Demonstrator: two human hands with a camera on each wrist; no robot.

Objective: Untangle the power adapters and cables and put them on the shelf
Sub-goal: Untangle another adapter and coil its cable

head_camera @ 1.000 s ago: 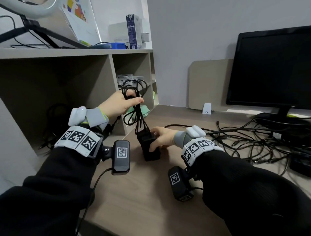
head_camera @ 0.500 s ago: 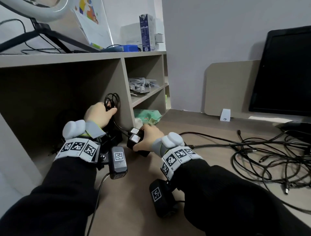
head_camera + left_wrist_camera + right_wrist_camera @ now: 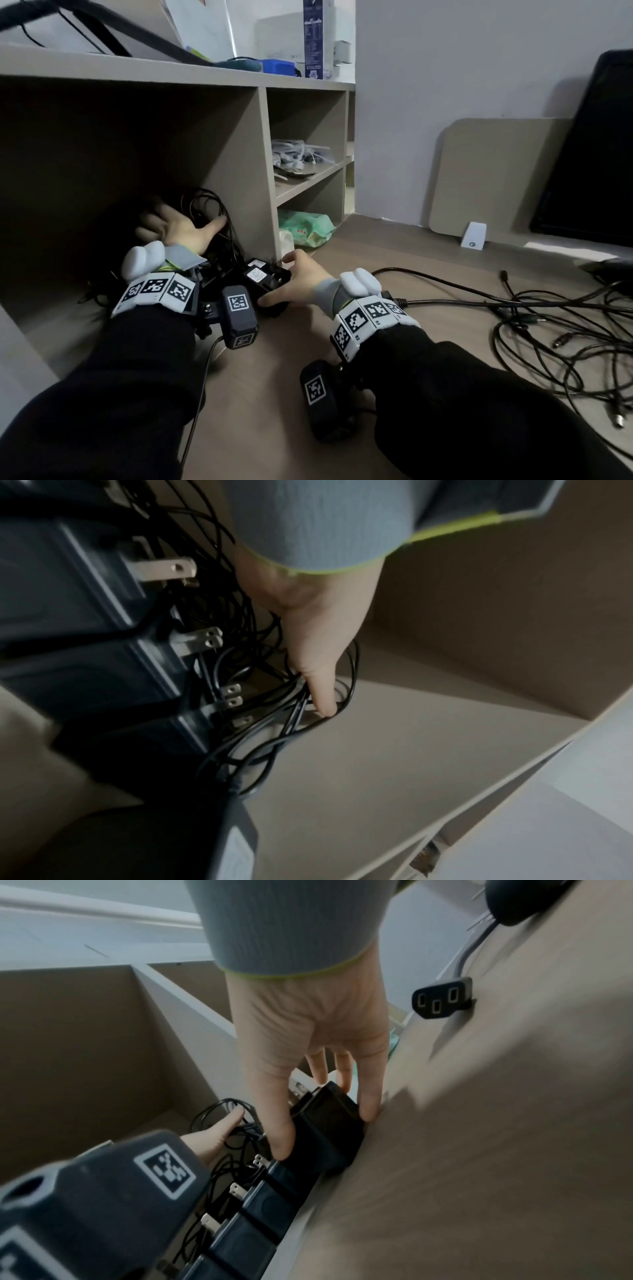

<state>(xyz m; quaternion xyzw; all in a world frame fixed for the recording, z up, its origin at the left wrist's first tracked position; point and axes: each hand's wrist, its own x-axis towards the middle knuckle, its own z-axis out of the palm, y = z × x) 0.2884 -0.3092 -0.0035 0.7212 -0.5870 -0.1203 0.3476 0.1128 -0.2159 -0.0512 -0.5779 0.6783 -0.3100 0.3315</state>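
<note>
Shelf divider (image 3: 263, 171) stands just beside black adapter (image 3: 265, 277) and coiled cable (image 3: 205, 209).

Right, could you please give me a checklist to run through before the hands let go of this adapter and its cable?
1. Adapter in line with the row of adapters at the shelf front: ok.
2. Coiled cable inside the compartment: ok.
3. Left hand off the coiled cable: not ok, its open fingers touch it.
4. Right hand released: not ok, it grips the adapter.
5. Coiled cable clear of neighbouring cables: cannot tell, too dark.
6. Desk finished: not ok, tangled cables lie there.
</note>
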